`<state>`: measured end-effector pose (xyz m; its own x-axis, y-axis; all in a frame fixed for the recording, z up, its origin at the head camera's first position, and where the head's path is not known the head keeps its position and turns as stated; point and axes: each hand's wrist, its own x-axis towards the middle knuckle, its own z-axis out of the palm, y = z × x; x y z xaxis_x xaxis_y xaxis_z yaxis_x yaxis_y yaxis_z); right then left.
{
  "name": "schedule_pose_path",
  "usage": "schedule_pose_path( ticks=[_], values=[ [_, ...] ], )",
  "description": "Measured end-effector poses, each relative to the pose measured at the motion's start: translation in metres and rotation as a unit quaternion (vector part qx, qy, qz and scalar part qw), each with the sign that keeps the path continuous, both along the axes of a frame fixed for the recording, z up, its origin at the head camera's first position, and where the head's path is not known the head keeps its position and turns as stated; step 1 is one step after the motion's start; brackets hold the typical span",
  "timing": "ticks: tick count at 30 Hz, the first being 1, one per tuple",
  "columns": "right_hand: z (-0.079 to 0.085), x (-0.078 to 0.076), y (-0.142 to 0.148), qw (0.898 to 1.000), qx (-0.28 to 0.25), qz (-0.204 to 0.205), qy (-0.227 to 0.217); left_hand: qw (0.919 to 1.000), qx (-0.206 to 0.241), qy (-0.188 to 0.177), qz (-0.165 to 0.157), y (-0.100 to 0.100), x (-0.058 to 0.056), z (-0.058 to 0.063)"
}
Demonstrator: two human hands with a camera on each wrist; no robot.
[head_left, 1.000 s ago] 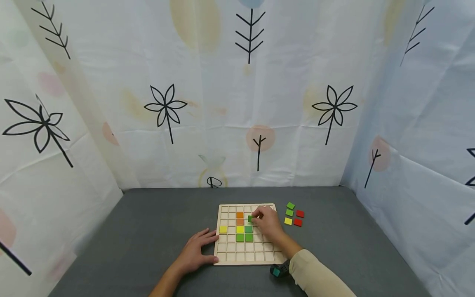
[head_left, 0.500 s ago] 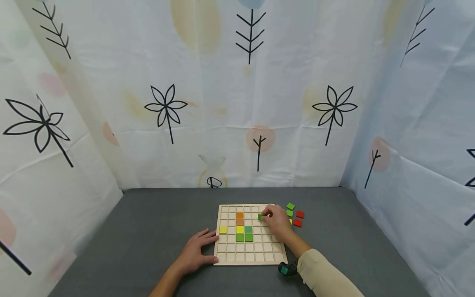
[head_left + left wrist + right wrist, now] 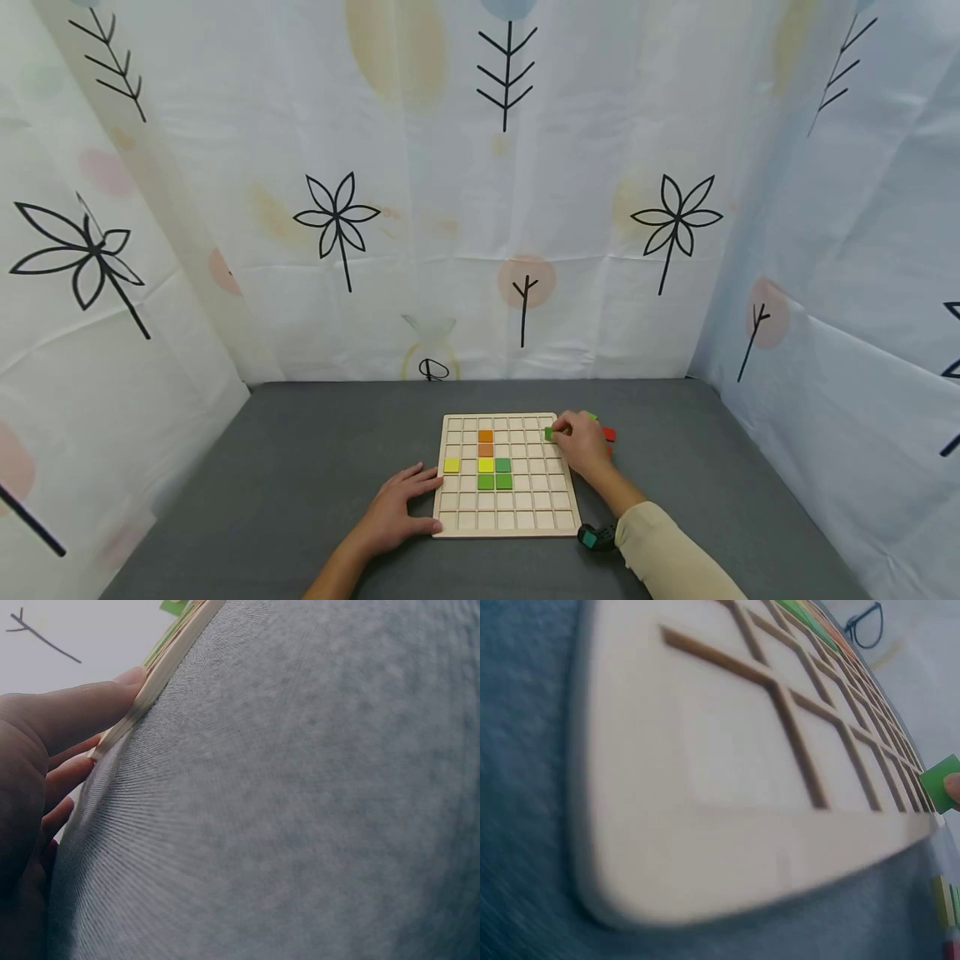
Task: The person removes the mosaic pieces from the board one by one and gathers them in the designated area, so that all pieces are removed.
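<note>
A pale wooden grid board (image 3: pixel 525 502) lies on the grey table. Near its upper right corner my right hand (image 3: pixel 583 442) pinches a green square tile (image 3: pixel 549 434); in the right wrist view this green tile (image 3: pixel 939 782) is tilted up at a fingertip. My left hand (image 3: pixel 397 507) rests along the board's left edge, fingers extended. The left wrist view has the thumb (image 3: pixel 97 705) against that edge. In the grid sit two orange tiles (image 3: pixel 486 437), two yellow tiles (image 3: pixel 486 465) and three green tiles (image 3: pixel 504 482).
Right of the board, loose red tiles (image 3: pixel 609 434) and a green tile (image 3: pixel 592 415) are partly hidden behind my right hand. A black wrist device (image 3: pixel 596 538) is on my right forearm. Printed curtains (image 3: pixel 570 333) stand behind the table.
My right hand has moved right across the board with the green tile, from the middle columns to the right edge, and now covers some loose tiles. The left hand has stayed put.
</note>
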<state>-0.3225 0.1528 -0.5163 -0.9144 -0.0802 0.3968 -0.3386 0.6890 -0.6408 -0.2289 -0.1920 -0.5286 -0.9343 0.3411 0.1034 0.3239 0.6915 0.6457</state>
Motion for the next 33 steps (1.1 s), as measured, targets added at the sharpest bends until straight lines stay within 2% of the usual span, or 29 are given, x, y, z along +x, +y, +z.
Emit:
schedule_pose_path(
  ticks=[8,13,20,23,27,33],
  values=[
    [0.003,-0.009,0.021,0.999,0.008,-0.038,0.01,1.0,0.004,-0.001,-0.002,0.0,0.001,0.002],
    [0.003,-0.017,0.035,0.998,-0.001,-0.07,0.002,1.0,0.002,-0.003,-0.002,0.001,0.001,0.003],
    [0.0,-0.018,0.055,0.993,-0.016,-0.107,0.041,1.0,-0.001,-0.004,-0.001,0.001,0.001,0.002],
    [0.0,-0.018,0.063,0.992,-0.023,-0.122,0.03,1.0,-0.003,-0.005,0.002,0.001,0.001,0.002],
    [0.0,-0.022,0.071,0.99,-0.02,-0.141,-0.008,1.0,-0.004,-0.005,0.004,0.001,0.001,0.001],
    [0.001,-0.024,0.077,0.987,-0.016,-0.16,-0.031,1.0,-0.003,-0.006,0.004,0.0,0.0,0.001]
  ],
)
